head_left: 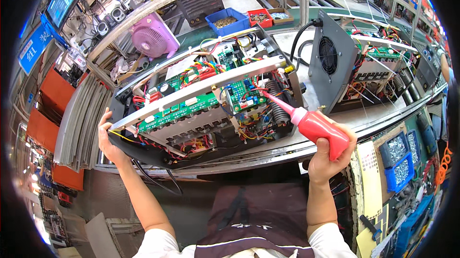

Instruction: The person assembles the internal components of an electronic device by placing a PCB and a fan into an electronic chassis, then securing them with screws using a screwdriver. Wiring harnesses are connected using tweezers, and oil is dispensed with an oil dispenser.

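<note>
Metal workbench, opened machine, right grip clamped on red bottle, left grip apart

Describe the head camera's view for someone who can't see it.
A person's right hand holds a red bottle, its thin nozzle pointing at a green circuit board inside an open machine. The left hand is at the machine's left end; a purple fan is behind.

An opened machine with green circuit boards occupies the center. The left hand is at its left end; the right hand grips a red squeeze bottle, its nozzle angled toward the boards. A pink fan stands far left, a second machine right.
</note>
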The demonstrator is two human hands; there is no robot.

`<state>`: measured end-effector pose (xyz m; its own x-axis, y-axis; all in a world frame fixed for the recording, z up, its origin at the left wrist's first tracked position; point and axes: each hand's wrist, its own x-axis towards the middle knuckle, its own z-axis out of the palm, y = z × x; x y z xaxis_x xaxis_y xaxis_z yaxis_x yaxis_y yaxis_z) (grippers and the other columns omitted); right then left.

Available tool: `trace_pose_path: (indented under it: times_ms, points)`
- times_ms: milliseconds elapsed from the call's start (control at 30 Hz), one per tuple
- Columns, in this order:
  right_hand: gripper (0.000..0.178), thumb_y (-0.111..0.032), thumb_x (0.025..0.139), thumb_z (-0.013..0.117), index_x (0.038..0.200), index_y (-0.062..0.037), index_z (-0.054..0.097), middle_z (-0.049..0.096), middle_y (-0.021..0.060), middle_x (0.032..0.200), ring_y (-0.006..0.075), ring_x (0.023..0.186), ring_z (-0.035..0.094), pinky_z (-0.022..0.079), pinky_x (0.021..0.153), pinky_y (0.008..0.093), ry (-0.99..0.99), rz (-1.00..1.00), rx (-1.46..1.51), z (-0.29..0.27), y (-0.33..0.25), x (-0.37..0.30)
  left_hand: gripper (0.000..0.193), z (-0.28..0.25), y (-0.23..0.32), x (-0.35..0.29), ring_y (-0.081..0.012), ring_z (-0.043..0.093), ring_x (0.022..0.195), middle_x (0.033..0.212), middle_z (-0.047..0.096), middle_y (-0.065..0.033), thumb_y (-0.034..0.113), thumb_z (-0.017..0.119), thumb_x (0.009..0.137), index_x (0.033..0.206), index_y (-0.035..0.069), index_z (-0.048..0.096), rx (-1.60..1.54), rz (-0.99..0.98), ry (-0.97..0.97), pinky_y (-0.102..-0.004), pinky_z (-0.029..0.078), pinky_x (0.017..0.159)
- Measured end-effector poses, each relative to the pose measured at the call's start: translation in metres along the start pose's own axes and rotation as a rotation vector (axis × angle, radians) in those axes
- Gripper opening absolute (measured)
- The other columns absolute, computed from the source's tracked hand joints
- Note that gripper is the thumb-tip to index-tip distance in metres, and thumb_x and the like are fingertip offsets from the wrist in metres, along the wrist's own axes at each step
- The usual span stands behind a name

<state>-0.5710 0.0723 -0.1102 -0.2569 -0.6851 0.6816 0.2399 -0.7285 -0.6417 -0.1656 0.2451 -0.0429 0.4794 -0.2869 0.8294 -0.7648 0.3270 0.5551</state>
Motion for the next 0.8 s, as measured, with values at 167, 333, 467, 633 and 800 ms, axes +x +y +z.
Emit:
trace_pose_path:
  times_ms: [167, 333, 467, 633, 800]
  points:
    - [0.048, -0.03, 0.085, 0.071, 0.111, 0.001, 0.046, 0.061, 0.0187, 0.103, 0.0291, 0.099, 0.062, 0.046, 0.09, 0.0393, -0.016, 0.023, 0.0, -0.005, 0.002, 0.009, 0.034, -0.001, 0.002, 0.0, -0.0345, 0.044, 0.126, 0.118, 0.057, -0.0211, 0.02, 0.031, 0.096, 0.074, -0.001, 0.047, 0.036, 0.007, -0.018, -0.0451, 0.025, 0.108]
    - [0.05, -0.033, 0.085, 0.07, 0.11, 0.0013, 0.043, 0.062, 0.0253, 0.103, 0.0337, 0.096, 0.063, 0.047, 0.09, 0.043, -0.172, -0.178, -0.089, -0.007, 0.002, 0.012, 0.033, -0.007, -0.004, 0.002, -0.0363, 0.041, 0.128, 0.121, 0.055, -0.0237, 0.016, 0.029, 0.096, 0.076, -0.001, 0.048, 0.05, 0.015, -0.058, -0.0472, 0.023, 0.111]
    - [0.053, -0.041, 0.085, 0.068, 0.108, 0.0004, 0.043, 0.063, 0.0257, 0.1, 0.0352, 0.095, 0.063, 0.048, 0.089, 0.0449, -0.092, -0.011, -0.01, -0.01, 0.003, 0.013, 0.032, -0.002, -0.001, 0.003, -0.0364, 0.042, 0.128, 0.121, 0.055, -0.0241, 0.015, 0.028, 0.095, 0.076, -0.001, 0.048, 0.078, -0.013, -0.038, -0.047, 0.023, 0.111]
    - [0.056, -0.043, 0.083, 0.069, 0.109, 0.0004, 0.044, 0.058, 0.0193, 0.1, 0.0367, 0.094, 0.063, 0.05, 0.087, 0.0465, -0.026, 0.059, 0.04, -0.017, 0.003, 0.015, 0.03, -0.004, 0.002, 0.006, -0.0356, 0.046, 0.125, 0.119, 0.057, -0.0239, 0.017, 0.032, 0.093, 0.074, -0.001, 0.047, 0.091, 0.027, -0.025, -0.0448, 0.028, 0.107]
    - [0.058, -0.044, 0.083, 0.07, 0.109, -0.0007, 0.041, 0.064, 0.0245, 0.097, 0.0322, 0.092, 0.065, 0.049, 0.087, 0.0403, 0.044, 0.105, 0.01, -0.013, 0.014, 0.025, 0.03, 0.003, 0.003, 0.004, -0.0373, 0.046, 0.124, 0.119, 0.057, -0.0255, 0.016, 0.032, 0.092, 0.074, -0.002, 0.049, 0.15, -0.005, -0.019, -0.0458, 0.028, 0.107]
